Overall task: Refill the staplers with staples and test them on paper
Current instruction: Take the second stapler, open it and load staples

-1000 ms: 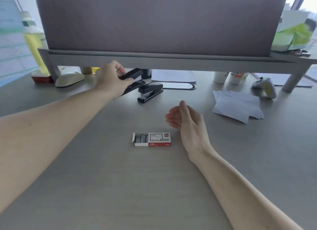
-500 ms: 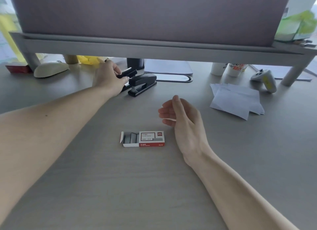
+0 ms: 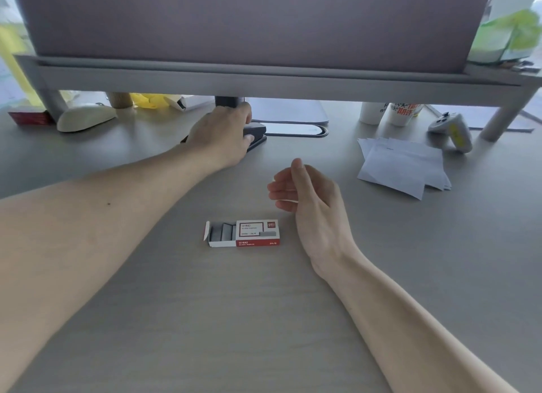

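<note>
**Left hand on the stapler, right hand idle by the staples**

My left hand (image 3: 221,131) reaches to the far side of the desk (image 3: 264,319) and lies over a black stapler (image 3: 255,132), just under the front edge of the grey shelf (image 3: 264,79). My fingers curl over its top and my thumb sits against its near side, so I am gripping it. Only its right end shows past my knuckles. A dark sliver pokes out at the left of my wrist, but I cannot tell what it is.

My right hand (image 3: 308,194) rests on its edge in the middle of the desk. Its fingers are loosely curled with nothing in them.

The box of staples (image 3: 242,234) lies flat just to the near left of that hand, not touching it. Its left end is open and grey staples show inside.

The sheets of paper (image 3: 404,167) lie in a loose stack to the far right. Beyond them are a game controller (image 3: 451,128) and two cups (image 3: 400,114).
</note>
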`<state>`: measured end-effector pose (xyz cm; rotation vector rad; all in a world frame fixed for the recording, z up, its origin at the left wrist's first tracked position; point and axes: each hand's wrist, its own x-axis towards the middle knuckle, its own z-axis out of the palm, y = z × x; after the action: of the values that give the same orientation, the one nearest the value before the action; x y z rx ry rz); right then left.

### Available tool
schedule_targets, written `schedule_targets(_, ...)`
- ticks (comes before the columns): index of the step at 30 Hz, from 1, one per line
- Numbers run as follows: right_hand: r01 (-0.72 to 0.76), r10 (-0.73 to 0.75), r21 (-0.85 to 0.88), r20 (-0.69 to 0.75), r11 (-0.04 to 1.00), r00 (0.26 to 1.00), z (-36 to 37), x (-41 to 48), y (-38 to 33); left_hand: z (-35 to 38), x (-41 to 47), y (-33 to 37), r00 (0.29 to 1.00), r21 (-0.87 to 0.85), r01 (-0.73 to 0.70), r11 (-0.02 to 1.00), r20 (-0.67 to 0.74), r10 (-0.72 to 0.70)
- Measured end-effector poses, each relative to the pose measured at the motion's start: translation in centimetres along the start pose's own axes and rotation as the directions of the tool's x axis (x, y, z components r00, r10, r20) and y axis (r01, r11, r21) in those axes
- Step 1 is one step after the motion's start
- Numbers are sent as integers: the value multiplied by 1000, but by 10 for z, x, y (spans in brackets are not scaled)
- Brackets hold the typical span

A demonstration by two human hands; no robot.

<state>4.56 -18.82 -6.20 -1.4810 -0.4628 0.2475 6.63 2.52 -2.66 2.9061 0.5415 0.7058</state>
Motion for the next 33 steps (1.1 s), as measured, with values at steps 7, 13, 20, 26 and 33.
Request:
schedule_targets(7,-13,13,14,2,1000,1000,-1,0,-1,-7,-3,-4,985,-201,175,964,39,-171)
schedule_targets(13,-6,6,10,12,1000,1000,-2,1,0,-30,-32,4,993,-258,118,959,34,-113)
schedule_targets(20,69,-70,-12,-30,998,997,-4,-16,-7,-88,-90,24,1000,-353,28,935,10,-26)
schedule_targets(26,113,-116,-126,-19,986,993,-16,-61,-12,-126,-156,41,999,-417,12,909,47,8)
schedule_targets(33,145,-139,-206,41,968,989,-34,-130,-20,-128,-233,63,988,-362,-37,932,128,89)
